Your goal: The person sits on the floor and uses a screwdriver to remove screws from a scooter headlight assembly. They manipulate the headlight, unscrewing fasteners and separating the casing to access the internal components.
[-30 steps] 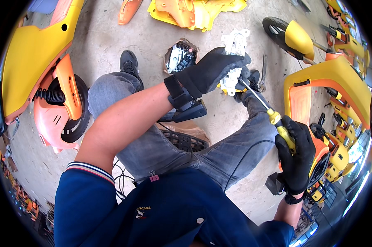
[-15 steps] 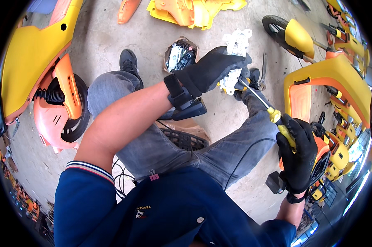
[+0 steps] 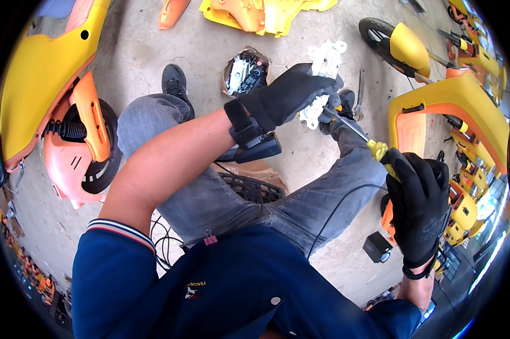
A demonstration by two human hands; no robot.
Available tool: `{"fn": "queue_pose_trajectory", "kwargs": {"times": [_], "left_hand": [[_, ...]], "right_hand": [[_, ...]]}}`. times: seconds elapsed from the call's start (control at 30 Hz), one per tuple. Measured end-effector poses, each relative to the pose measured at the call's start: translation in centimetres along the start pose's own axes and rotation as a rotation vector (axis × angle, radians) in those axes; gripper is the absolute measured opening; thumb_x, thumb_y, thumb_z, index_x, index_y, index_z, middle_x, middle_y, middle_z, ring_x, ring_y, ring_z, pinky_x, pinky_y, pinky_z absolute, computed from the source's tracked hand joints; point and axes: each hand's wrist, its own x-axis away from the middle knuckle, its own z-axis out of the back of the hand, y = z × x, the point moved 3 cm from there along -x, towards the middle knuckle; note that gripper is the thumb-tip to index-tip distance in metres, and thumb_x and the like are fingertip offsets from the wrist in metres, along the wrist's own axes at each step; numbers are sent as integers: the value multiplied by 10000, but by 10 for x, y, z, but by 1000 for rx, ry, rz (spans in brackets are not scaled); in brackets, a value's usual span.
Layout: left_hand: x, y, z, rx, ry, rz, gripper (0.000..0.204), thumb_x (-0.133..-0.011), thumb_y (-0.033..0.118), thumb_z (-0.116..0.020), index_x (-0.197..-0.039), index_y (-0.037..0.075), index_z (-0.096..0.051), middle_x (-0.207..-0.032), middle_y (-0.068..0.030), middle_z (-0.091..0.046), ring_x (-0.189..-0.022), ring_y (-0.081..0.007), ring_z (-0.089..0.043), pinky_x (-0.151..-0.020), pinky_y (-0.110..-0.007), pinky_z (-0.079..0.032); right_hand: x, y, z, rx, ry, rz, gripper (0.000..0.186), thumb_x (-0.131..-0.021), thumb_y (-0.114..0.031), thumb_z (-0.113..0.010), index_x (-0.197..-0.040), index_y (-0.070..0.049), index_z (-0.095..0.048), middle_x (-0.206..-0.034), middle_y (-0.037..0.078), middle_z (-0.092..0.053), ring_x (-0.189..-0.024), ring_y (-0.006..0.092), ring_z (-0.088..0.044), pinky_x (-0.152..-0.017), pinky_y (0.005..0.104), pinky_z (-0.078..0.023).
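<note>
My left hand (image 3: 300,93), in a black glove, is closed around a long white metal-looking part (image 3: 327,58) with rounded lugs at its ends. The part stands out above and below the fingers. In my gloved right hand (image 3: 419,203) is the yellow handle of a screwdriver (image 3: 377,150). Its slim shaft slants up and left to the side of the white part, below the left hand's fingertips. Whether the tip sits in a screw cannot be made out.
Between my feet stands an open cardboard box (image 3: 247,72) of small parts. A wrench (image 3: 359,95) lies beside my right shoe. Yellow and orange scooter bodies stand left (image 3: 51,79) and right (image 3: 452,107). Loose yellow panels (image 3: 272,17) lie ahead, and black cables (image 3: 166,243) by my left thigh.
My right hand has turned and shifted a little right and down on the screwdriver handle. The left hand keeps its hold on the white part, nearly still.
</note>
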Motion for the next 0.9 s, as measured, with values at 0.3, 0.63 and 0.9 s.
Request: {"fn": "queue_pose_trajectory", "kwargs": {"times": [0.3,0.63,0.9], "left_hand": [[2,2,-1,-41,-20,-8,319,-1021,156,-524,-1251,-62,-562,-992,-111,-656,-877,-189,-674,-790,-318,-572],[2,1,0,10,-23,9,310,-1005,157,-552,-1221,-64,-570,-939,-114,-664,-794,-189,-667,-748,-327,-564],[2,-1,-1,-46,29,-2,313,-999,157,-562,-1230,-54,-573,-926,-106,-664,-791,-186,-660,-724,-312,-552]], "right_hand": [[-4,14,-2,-466,-165,-272,388,-768,-24,-787,-1115,-20,-614,-981,132,-669,-811,290,-607,-762,367,-502],[-6,7,4,-26,-154,-95,378,-780,-30,-773,-1122,-13,-614,-991,151,-603,-898,312,-592,-793,398,-497],[-7,4,2,49,-226,-88,348,-814,-84,-770,-1119,-11,-618,-1006,149,-626,-868,317,-607,-770,413,-507]]}}
